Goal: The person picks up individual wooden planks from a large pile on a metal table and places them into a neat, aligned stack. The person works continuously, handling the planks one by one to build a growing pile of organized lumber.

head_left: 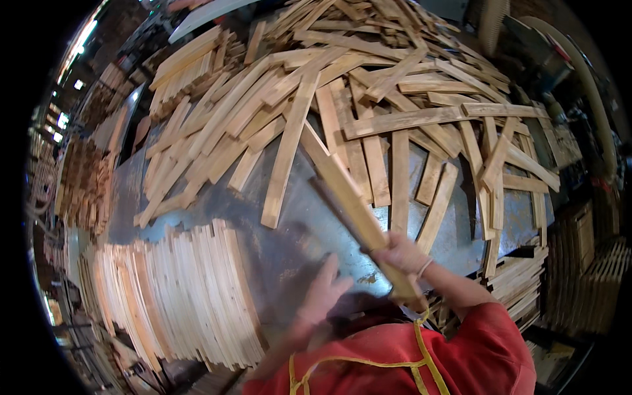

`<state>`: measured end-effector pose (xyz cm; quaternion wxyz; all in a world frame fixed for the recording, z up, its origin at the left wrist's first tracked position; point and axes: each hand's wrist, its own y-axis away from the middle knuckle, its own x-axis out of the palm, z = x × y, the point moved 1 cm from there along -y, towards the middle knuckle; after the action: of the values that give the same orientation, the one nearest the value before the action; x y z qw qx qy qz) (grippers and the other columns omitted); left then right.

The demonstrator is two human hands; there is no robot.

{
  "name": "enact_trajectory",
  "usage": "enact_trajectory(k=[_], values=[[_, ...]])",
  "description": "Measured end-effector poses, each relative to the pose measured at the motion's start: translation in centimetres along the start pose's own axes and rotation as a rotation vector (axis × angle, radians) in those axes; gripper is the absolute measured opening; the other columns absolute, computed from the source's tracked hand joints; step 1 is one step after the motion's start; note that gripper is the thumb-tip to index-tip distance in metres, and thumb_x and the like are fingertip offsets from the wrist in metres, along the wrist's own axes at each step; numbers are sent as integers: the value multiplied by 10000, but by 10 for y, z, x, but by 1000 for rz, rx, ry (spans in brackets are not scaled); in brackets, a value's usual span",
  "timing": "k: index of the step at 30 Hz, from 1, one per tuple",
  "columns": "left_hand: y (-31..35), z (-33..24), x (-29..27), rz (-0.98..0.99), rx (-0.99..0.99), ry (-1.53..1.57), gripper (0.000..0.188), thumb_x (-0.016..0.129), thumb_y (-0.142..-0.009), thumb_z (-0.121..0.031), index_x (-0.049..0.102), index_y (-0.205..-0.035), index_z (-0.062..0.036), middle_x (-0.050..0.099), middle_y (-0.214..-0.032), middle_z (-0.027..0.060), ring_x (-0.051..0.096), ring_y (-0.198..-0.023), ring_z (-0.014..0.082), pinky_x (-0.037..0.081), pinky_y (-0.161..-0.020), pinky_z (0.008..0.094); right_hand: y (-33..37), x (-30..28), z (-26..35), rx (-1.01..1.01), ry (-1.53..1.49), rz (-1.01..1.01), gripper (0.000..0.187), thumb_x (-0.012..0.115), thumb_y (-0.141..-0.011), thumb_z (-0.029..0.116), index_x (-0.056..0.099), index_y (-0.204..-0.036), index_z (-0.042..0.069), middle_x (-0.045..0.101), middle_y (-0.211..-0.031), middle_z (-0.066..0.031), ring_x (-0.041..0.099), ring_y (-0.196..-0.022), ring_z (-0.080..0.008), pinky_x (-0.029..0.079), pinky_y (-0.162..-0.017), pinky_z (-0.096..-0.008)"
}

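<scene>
My right hand (403,254) is wrapped round a long wooden board (359,209), near its close end. The board slants away to the left, its far end reaching the loose boards. To its left, my left hand (322,289) hovers over the metal table (276,263), slightly blurred, fingers stretched apart and holding nothing. A heap of loose wooden boards (289,151) spreads across the far side of the table, crossing at many angles. At the near left lies a neat row of pale boards (178,289), packed side by side.
A stack of boards (187,69) stands at the far left of the table. Further left is another pile of wood (85,178). More boards (517,283) are stacked low on the right, below the table edge. A ribbed hose (492,26) hangs at the far right.
</scene>
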<state>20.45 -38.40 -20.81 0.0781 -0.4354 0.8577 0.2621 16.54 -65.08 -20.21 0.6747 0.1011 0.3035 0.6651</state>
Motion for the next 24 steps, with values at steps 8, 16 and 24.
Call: enact_trajectory(k=[8,16,24], values=[[-39,43,-39,-431,-171,534,314,788,-897,-153,640,-1147,-36,711,-1055,68,682,-943,195,557,-860,349,-123,-25,100,-358,311,129,569,771,-909,443,627,-1256,16,764,-1092,-203,736,-1060,-345,569,-946,-447],[-5,66,-105,-470,-471,-906,777,662,-951,-233,381,-1650,-41,638,-1422,219,700,-1143,411,559,-985,451,-168,71,133,-499,990,-416,726,868,-779,313,525,-1361,47,557,-1435,-222,644,-1215,-411,546,-1014,-483],[85,124,-136,-726,-334,-1164,733,724,-918,-381,495,-1556,-103,514,-1515,139,440,-1429,353,310,-1235,576,-122,85,49,-444,203,-380,798,712,-749,41,505,-1520,18,599,-1431,-238,606,-1309,-421,494,-1133,-446]])
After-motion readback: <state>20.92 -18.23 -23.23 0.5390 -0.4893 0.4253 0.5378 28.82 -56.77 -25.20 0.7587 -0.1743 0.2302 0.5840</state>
